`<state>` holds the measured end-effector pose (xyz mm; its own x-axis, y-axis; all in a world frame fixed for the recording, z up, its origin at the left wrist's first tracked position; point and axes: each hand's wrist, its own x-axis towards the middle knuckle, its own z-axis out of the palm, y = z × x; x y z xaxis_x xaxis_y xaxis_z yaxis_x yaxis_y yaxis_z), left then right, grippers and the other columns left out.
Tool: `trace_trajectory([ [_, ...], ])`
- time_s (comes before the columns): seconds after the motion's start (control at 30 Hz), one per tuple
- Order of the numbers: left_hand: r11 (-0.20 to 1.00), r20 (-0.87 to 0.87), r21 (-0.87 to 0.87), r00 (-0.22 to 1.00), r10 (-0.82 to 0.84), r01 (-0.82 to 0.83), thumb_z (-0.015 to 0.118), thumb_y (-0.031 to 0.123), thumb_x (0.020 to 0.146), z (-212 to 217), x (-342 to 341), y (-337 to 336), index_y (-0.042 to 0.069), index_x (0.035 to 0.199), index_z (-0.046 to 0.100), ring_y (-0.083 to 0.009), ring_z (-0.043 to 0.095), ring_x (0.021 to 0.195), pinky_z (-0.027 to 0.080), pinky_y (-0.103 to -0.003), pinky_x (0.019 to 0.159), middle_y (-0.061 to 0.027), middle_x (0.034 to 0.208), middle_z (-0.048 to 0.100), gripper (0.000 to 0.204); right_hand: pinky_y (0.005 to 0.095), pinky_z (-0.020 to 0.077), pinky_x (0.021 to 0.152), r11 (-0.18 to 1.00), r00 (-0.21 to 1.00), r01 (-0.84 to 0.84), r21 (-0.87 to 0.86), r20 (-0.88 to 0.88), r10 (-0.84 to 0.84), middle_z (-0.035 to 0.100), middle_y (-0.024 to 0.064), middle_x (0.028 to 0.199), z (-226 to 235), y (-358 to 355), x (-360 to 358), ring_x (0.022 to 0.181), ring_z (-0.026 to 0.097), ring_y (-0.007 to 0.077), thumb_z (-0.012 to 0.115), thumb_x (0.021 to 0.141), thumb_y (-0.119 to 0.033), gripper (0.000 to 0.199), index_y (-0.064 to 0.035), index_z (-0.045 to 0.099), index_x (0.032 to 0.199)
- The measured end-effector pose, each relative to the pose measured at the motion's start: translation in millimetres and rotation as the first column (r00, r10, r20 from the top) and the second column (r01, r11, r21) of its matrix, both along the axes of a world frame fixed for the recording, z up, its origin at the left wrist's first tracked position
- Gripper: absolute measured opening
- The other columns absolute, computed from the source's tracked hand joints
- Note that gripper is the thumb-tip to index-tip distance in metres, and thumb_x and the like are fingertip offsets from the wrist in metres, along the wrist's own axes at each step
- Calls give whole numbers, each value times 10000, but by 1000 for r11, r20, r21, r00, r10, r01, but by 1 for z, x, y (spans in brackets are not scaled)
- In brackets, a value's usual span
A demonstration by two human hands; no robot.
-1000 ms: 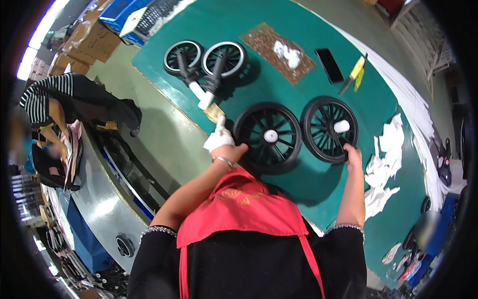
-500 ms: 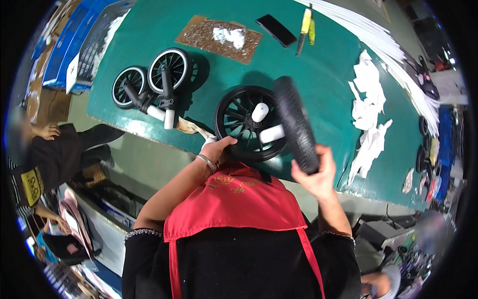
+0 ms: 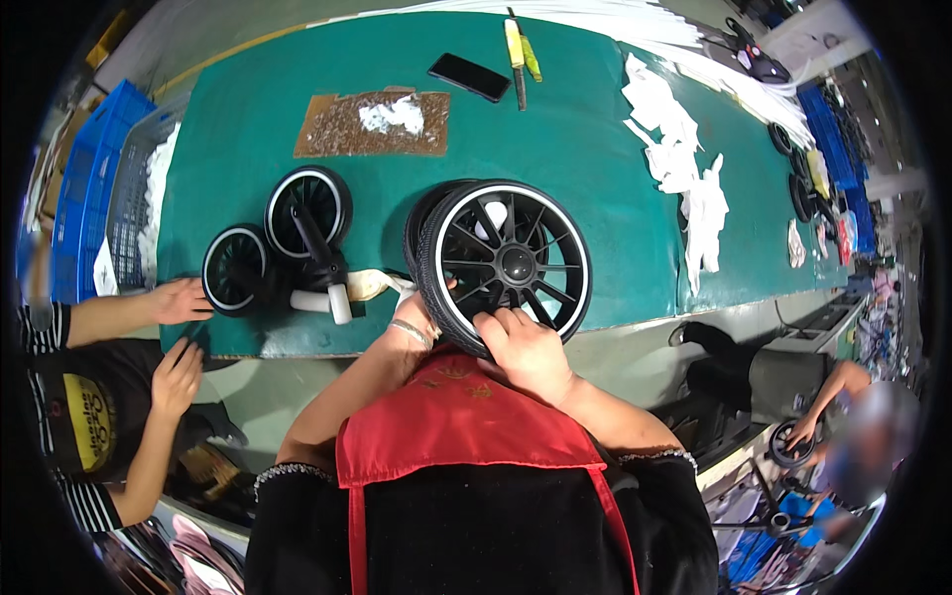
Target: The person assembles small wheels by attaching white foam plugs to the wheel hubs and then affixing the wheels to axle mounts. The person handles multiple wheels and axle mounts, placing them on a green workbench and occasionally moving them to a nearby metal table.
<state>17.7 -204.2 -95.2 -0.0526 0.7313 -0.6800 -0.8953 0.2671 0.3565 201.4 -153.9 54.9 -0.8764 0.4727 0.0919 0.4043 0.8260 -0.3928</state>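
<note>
A black spoked wheel with a light ring stands tilted over the table's near edge. My right hand is closed around its lower rim, with the fingers bent in at the spokes. Behind it sits a second black wheel, mostly hidden; a white cylindrical part shows between the spokes. My left hand is closed at the left side of the wheels, most of its fingers hidden behind the front tyre. A pale cloth strip lies by my left wrist, beside a twin-wheel assembly with white tube ends.
On the green table are a brown board with white residue, a phone, a yellow-handled tool and crumpled white sheets. A co-worker's hands are at the left edge. Blue crates stand beyond.
My right hand has brought the front wheel leftward and turned its spoked face up, over the other wheel. The view has shifted, and a co-worker's hands have come to the left table edge.
</note>
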Motion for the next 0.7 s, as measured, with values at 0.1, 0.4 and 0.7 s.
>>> trace_trajectory([
  [0.1, 1000, -2, 30, 1000, -2, 2, 665, 177, 930, -1, -8, -3, 83, 1030, 655, -216, 682, 826, 574, -358, 739, -70, 928, 698, 138, 372, 537, 611, 999, 998, 26, -29, -49, -28, 586, 88, 864, -8, 5, -17, 778, 634, 280, 801, 704, -248, 535, -66, 554, 1143],
  [0.4, 897, -293, 435, 954, 54, 82, 553, 245, 983, 50, -152, -23, 125, 1185, 622, -229, 646, 1049, 580, -363, 842, -103, 1156, 669, 244, 525, 438, 1002, 975, 720, 90, 203, -689, 77, 657, 97, 1081, 55, 50, -29, 978, 635, 298, 779, 760, -156, 377, -110, 613, 1096],
  [0.7, 760, -209, 315, 740, 640, -568, 569, 324, 978, 50, -379, 56, 102, 1122, 659, -218, 662, 941, 569, -358, 794, -77, 1062, 705, 279, 407, 505, 852, 902, 760, 396, -169, -491, -426, 661, 160, 1000, 6, 14, -56, 933, 645, 332, 692, 837, 2, 224, -26, 618, 1046],
])
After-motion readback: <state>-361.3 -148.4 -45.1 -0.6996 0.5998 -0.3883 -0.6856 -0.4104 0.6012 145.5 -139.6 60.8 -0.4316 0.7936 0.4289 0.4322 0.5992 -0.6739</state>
